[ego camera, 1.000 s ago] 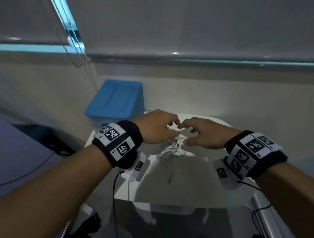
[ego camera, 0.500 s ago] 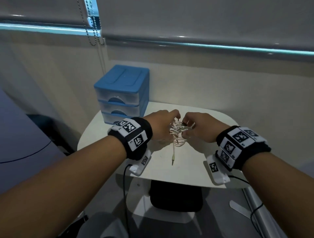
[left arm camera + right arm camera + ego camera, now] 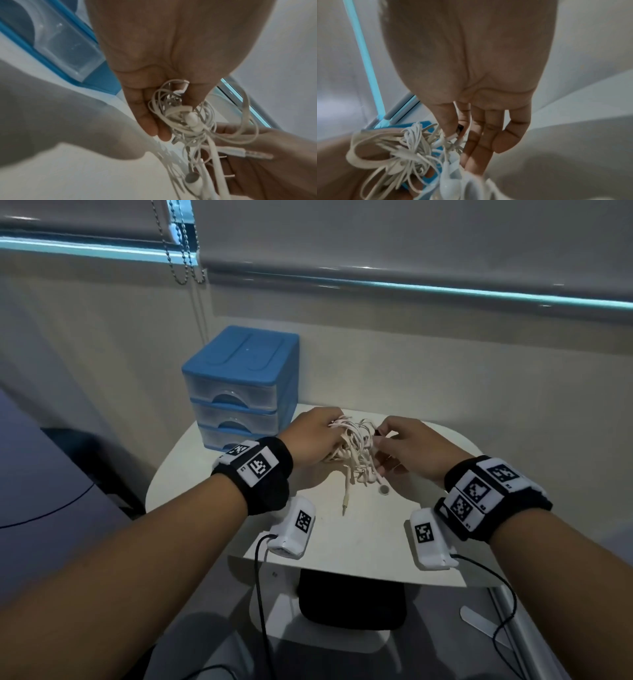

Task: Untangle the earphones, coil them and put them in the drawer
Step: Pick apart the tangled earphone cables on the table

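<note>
A tangled bundle of white earphones (image 3: 356,450) hangs between my two hands above the small white table (image 3: 342,535). My left hand (image 3: 315,440) grips one side of the knot, with cable loops (image 3: 181,115) caught between thumb and fingers. At the other side my right hand (image 3: 397,446) pinches a small piece of the earphones (image 3: 453,135) between thumb and forefinger, its other fingers straight. The jack plug (image 3: 345,505) and one earbud (image 3: 383,489) dangle below the bundle. The blue drawer unit (image 3: 239,385) stands at the table's back left with its three clear drawers closed.
A wall runs close behind the table, with a blind's bead chain (image 3: 185,244) hanging above the drawer unit. The table's near edge (image 3: 342,571) lies below my wrists, with a black object (image 3: 352,601) under it. A dark surface (image 3: 51,474) lies to the left.
My hands have drawn slightly apart, spreading the bundle, and the jack plug and an earbud now hang lower. The head view has tilted, bringing the drawer unit fully into sight.
</note>
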The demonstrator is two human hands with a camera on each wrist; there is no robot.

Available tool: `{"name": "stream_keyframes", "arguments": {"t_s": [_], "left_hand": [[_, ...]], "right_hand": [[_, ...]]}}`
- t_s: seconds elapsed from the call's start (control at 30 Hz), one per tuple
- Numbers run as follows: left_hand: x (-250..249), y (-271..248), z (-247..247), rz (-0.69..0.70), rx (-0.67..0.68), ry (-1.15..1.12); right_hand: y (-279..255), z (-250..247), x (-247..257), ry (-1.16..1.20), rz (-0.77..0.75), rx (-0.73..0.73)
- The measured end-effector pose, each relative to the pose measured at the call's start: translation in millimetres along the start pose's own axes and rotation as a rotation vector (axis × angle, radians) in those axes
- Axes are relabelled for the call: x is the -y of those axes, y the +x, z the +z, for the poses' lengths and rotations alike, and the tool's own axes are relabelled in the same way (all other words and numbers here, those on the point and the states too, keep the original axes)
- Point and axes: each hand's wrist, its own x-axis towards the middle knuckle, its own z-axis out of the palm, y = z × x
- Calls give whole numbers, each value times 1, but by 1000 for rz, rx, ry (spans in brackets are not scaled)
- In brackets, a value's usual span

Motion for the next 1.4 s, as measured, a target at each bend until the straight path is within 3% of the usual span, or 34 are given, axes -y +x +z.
{"name": "stream_keyframes", "arguments": {"t_s": [0.2,0.4,0.57,0.9,1.07,1.27,1.4], "left_hand": [[-7,7,10,-105,-47,-573],[-3,25,21,-121,-84,-853],[5,46,18,-84,-111,-892],[23,63,19,-72,22,-897],[19,58,18,-7,52,-1004],[17,53,17,33,96,-1110],[20,54,17,59,131,-1063]], "right_hand": [[6,-2,-5,356,42,-31],[22,8,-14,676,-43,-77],[47,12,-17,682,-49,-106],[74,5,-38,728,-117,80],[73,1,-42,780,-199,-47],[64,-8,-45,815,-250,-102],[61,-5,-40,753,-308,-151]]}}
